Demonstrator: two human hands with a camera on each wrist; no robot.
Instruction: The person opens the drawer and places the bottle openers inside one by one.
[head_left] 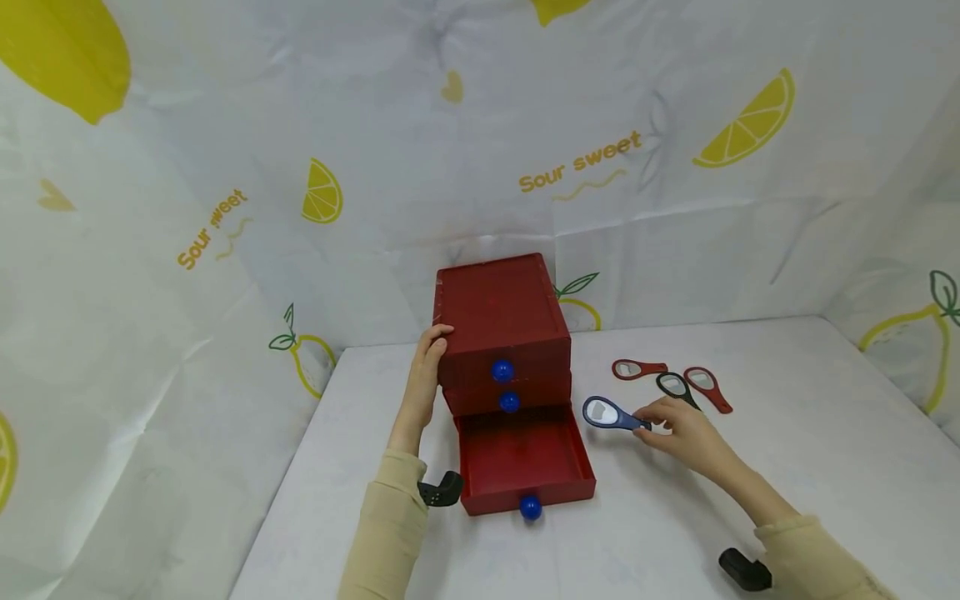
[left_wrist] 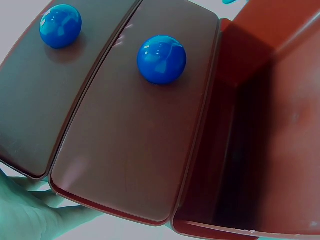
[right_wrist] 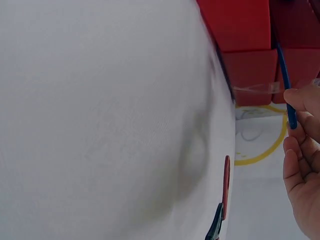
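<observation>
A red cabinet (head_left: 495, 304) with drawers and round blue knobs stands near the back wall. Its bottom drawer (head_left: 517, 454) is pulled out, with nothing inside. Against the cabinet's left side rests my left hand (head_left: 426, 379), fingertips at the top edge; in the left wrist view part of this hand (left_wrist: 37, 212) shows beside the upper drawer fronts. My right hand (head_left: 686, 433) pinches a blue bottle opener (head_left: 603, 413) by its handle end, thumb opposite fingers. The opener's round head points left, close to the drawer's right side. Edge-on, this opener (right_wrist: 285, 75) looks thin in the right wrist view.
Behind the right hand lie a red bottle opener (head_left: 628, 369), a black one (head_left: 673, 384) and another red one (head_left: 702, 380) on the white table (head_left: 780, 375). A white sheet (head_left: 420, 200) with lemon prints hangs behind the table.
</observation>
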